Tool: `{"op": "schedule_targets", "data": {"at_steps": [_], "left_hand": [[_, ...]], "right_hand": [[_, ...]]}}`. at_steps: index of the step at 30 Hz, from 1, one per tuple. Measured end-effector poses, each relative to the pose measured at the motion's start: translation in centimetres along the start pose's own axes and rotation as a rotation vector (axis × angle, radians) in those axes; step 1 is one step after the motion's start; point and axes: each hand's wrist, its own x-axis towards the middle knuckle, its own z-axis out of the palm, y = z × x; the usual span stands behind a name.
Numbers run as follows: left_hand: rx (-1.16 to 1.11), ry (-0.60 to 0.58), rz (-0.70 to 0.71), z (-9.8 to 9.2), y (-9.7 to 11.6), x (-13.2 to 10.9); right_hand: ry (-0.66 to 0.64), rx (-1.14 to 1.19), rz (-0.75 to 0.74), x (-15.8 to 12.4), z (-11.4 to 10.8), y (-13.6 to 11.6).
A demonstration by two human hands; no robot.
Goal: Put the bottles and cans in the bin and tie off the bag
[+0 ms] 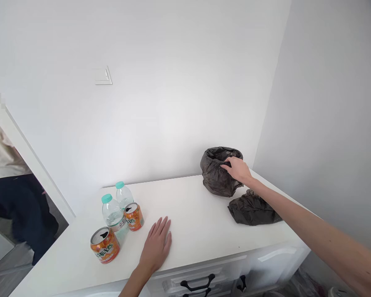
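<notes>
My right hand (238,169) pinches the rim of a black plastic bag (218,177), which stands with its mouth open at the back right of a white cabinet top (185,214). A second black plastic bag (253,209) lies crumpled in front of it, partly behind my forearm. My left hand (157,245) rests flat on the cabinet top, fingers stretched out, holding nothing. Just left of it stand two opened orange drink cans, the nearer can (105,245) and the farther can (134,216). Behind them are two clear bottles with teal caps, a front bottle (113,212) and a back bottle (123,194).
White walls close off the back and right, with a light switch (103,76) on the back wall. Black handles (198,283) stick out from the cabinet front. At far left, a person in dark trousers (17,210) is beyond a doorway.
</notes>
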Motion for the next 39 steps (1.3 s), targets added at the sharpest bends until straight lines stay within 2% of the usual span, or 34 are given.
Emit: {"op": "schedule_targets", "data": {"at_steps": [3, 7, 11, 14, 16, 18, 19, 21, 22, 23, 24, 26, 29, 31, 34, 37, 39], "left_hand": [[0.023, -0.024, -0.016, -0.2, 0.0, 0.1], [0.044, -0.035, -0.010, -0.5, 0.2, 0.0], [0.061, -0.008, 0.037, -1.6, 1.1, -1.3], [0.049, 0.011, 0.151, -4.4, 2.5, -2.7], [0.036, 0.080, 0.185, -7.7, 3.2, -3.1], [0.041, 0.229, 0.134, -12.0, 3.3, -2.7], [0.059, 0.319, 0.086, -14.3, 2.9, -2.2], [0.130, 0.471, -0.066, -18.6, 1.4, -0.8], [0.180, 0.506, -0.150, -20.4, 0.3, 0.0], [0.233, 0.512, -0.237, -21.9, -0.9, 0.8], [0.274, 0.485, -0.326, -23.0, -2.1, 1.6], [0.304, 0.354, -0.465, -24.1, -4.1, 2.8], [0.236, 0.135, -0.565, -24.1, -5.6, 3.6], [0.177, 0.091, -0.600, -24.0, -5.6, 3.8], [0.152, 0.142, -0.634, -25.4, -4.6, 3.8], [0.230, 0.242, -0.602, -29.4, -2.2, 4.0], [0.267, 0.371, -0.538, -32.9, 0.8, 4.2]], "right_hand": [[-0.020, 0.103, -0.081, -2.1, -1.0, -1.7], [-0.051, 0.285, -0.187, -6.6, -2.8, -4.9], [-0.116, 0.387, -0.250, -10.7, -4.3, -8.1], [-0.143, 0.462, -0.283, -12.6, -5.4, -9.3], [-0.140, 0.589, -0.321, -13.6, -5.8, -9.1], [-0.066, 0.772, -0.295, -14.7, -5.5, -8.0], [-0.010, 0.860, -0.234, -15.3, -4.8, -7.1], [0.101, 0.982, -0.020, -16.6, -2.3, -4.9], [0.080, 1.009, 0.085, -17.2, -0.5, -3.7], [-0.003, 1.023, 0.128, -17.7, 1.4, -2.6], [-0.099, 1.033, 0.114, -18.2, 3.5, -1.5], [-0.270, 1.038, 0.073, -18.7, 7.4, 0.1], [-0.352, 1.018, 0.049, -18.7, 11.5, 1.2], [-0.340, 0.980, 0.027, -18.6, 12.9, 1.5], [-0.324, 0.949, 0.018, -18.5, 13.6, 1.8], [-0.331, 0.971, 0.041, -18.7, 13.6, 1.9], [-0.327, 0.941, 0.033, -18.7, 13.6, 1.9]]}}
